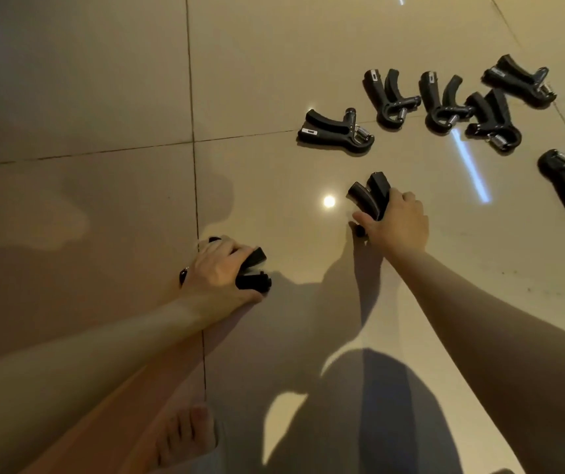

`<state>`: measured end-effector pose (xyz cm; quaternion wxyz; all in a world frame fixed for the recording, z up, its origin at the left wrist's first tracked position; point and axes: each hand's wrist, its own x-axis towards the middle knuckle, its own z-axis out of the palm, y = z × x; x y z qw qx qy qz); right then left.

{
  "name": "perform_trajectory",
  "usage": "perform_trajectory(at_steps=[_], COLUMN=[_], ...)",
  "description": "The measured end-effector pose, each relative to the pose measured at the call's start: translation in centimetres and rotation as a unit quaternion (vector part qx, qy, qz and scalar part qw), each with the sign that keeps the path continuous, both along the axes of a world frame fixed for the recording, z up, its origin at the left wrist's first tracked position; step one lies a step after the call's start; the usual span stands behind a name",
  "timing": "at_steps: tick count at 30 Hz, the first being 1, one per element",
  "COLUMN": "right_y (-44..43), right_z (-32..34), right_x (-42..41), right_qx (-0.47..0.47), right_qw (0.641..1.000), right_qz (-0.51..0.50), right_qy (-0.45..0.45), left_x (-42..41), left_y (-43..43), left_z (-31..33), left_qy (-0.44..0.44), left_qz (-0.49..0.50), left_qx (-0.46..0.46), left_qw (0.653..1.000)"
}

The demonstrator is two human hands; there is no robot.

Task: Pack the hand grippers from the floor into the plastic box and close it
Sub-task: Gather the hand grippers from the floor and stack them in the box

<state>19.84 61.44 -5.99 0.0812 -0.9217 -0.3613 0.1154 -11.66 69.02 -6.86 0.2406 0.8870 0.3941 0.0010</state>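
Black grippers (334, 133) lie loose on the floor (103, 97), upper right. The left hand (219, 270) and right hand (399, 225) each grip one. Carry both firmly by the handles; the box is out of view.

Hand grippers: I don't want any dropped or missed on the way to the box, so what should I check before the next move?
1. The left hand grips the first gripper: ok.
2. The right hand grips the second gripper: ok.
3. Both grips firm enough to carry: cannot tell.
4. Plastic box in sight: not ok, it is out of view.
5. All grippers collected: not ok, six loose grippers lie on the floor.
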Motion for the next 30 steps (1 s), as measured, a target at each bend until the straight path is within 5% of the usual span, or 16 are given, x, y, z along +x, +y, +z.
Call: perform_trajectory(at_steps=[9,16,30], right_y=[-2.9,-8.9,-26.5], right_z=[0.5,7.1,32.1], right_x=[-4.0,-6.8,-13.0], right_qx=[0.008,0.12,0.324], right_qw=[0.998,0.988,0.946], right_qz=[-0.001,0.005,-0.031], right_qy=[0.06,0.1,0.002], left_x=[-0.3,1.2,1.0], left_y=[-1.7,-4.3,-13.1], left_z=[2.7,7.5,34.6], left_qy=[-0.032,-0.113,-0.221], left_qz=[-0.025,-0.027,-0.241], left_qx=[-0.023,-0.049,0.068], left_qw=[0.999,0.992,0.943])
